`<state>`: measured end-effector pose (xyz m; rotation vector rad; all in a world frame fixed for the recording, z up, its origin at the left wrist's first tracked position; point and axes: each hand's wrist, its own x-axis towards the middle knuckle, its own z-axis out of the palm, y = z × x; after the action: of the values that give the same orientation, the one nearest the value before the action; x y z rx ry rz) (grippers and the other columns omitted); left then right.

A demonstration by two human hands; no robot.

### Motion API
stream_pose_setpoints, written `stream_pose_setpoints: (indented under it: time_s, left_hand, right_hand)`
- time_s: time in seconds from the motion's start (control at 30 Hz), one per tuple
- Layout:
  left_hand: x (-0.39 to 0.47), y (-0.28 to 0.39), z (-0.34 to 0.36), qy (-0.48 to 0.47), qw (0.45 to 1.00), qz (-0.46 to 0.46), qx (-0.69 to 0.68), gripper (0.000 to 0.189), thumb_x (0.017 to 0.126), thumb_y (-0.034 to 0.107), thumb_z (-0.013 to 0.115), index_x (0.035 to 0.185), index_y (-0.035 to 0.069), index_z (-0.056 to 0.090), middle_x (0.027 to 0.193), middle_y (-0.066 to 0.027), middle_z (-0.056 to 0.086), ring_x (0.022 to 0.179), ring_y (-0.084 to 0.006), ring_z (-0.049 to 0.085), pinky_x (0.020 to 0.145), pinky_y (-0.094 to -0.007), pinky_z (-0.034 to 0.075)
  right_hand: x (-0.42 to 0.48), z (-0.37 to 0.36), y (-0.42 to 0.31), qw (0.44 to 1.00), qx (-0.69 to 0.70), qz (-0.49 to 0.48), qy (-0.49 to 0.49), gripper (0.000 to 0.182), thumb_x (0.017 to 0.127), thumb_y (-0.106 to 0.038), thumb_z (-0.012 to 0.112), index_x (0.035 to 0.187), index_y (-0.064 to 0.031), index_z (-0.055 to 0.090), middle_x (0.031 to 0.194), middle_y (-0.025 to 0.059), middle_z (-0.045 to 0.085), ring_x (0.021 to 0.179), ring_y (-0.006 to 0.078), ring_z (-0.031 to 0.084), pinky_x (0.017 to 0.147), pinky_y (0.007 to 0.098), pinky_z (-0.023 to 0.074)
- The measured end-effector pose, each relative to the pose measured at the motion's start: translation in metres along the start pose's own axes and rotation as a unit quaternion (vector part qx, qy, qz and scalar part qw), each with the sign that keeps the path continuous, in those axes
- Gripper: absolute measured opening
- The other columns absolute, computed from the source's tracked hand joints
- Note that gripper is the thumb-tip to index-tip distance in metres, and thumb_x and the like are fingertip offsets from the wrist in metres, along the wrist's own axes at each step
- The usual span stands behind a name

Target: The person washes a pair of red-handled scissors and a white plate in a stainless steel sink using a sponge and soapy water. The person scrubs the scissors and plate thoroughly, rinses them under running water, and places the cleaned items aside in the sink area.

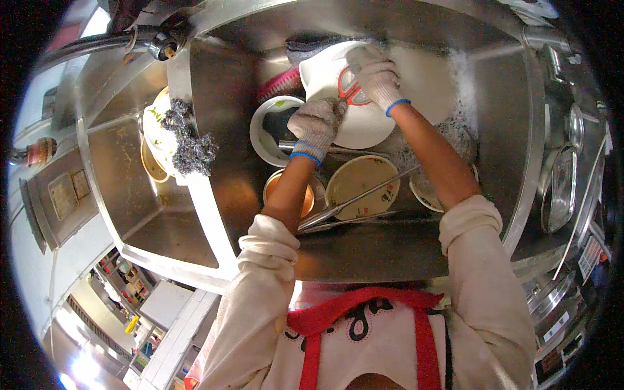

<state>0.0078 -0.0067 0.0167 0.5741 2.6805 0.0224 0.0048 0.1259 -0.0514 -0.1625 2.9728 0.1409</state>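
Note:
A pair of red-handled scissors [348, 92] is between my two hands, above a large white dish [365, 131] in the steel sink. My left hand [316, 121], in a wet knitted glove with a blue cuff edge, closes around the blade end, and the blades are hidden. My right hand [374, 73], gloved the same way, is at the handle loops; its fingertips are blurred. Left of the dish sits a round white bowl [257, 130] with a green scrap on its rim. A steel tube-like handle [287, 146] passes below my left hand.
Toward me lie an oval patterned dish [360, 187], a metal bowl [308, 200] and long metal utensils [356, 199]. Suds [460, 97] line the right side. Steel wool [192, 146] rests on the divider [202, 214]. A faucet [161, 46] reaches over the left basin [131, 190].

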Motion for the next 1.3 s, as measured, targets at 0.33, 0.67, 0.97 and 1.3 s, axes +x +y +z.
stream_pose_setpoints:
  time_s: [0.33, 0.67, 0.97, 1.3]
  left_hand:
    - [-0.002, -0.001, 0.009, 0.044, 0.998, 0.026, 0.042, 0.011, 0.070, 0.020, 0.052, 0.076, 0.012, 0.058, 0.071, -0.0048, 0.059, 0.065, -0.0205, 0.059, 0.045, -0.0329, 0.045]
    - [0.008, -0.008, 0.025, -0.003, 0.999, 0.007, 0.034, 0.021, 0.076, 0.032, 0.047, 0.086, 0.018, 0.059, 0.080, -0.0068, 0.060, 0.070, -0.0239, 0.060, 0.052, -0.0338, 0.047]
    - [0.001, -0.010, 0.026, 0.002, 1.000, 0.001, 0.009, 0.027, 0.078, 0.036, 0.043, 0.084, 0.015, 0.059, 0.068, -0.0061, 0.057, 0.062, -0.0235, 0.058, 0.053, -0.0342, 0.046]
    - [-0.004, -0.006, 0.026, -0.021, 1.000, 0.004, -0.001, 0.029, 0.078, 0.040, 0.042, 0.086, 0.017, 0.059, 0.079, -0.0089, 0.059, 0.072, -0.0245, 0.059, 0.057, -0.0351, 0.047]
  right_hand:
    - [0.005, -0.007, -0.005, 0.989, 0.093, -0.096, 0.063, 0.021, 0.064, -0.007, 0.052, 0.084, -0.0091, 0.052, 0.091, 0.0046, 0.050, 0.091, 0.0228, 0.047, 0.078, 0.0346, 0.0406]
    - [-0.006, 0.000, -0.019, 0.957, 0.083, -0.180, 0.214, 0.023, 0.061, -0.009, 0.051, 0.083, -0.0123, 0.054, 0.090, 0.0040, 0.047, 0.088, 0.0217, 0.046, 0.065, 0.0350, 0.0428]
    - [-0.012, 0.011, -0.017, 0.973, 0.079, -0.154, 0.153, 0.028, 0.063, -0.009, 0.049, 0.091, -0.0135, 0.051, 0.091, 0.0031, 0.048, 0.084, 0.0228, 0.048, 0.064, 0.0310, 0.0441]
    - [-0.022, 0.023, 0.002, 0.980, 0.008, -0.070, 0.188, 0.034, 0.073, -0.009, 0.040, 0.107, -0.0086, 0.045, 0.106, 0.0091, 0.043, 0.090, 0.0243, 0.046, 0.080, 0.0330, 0.0392]
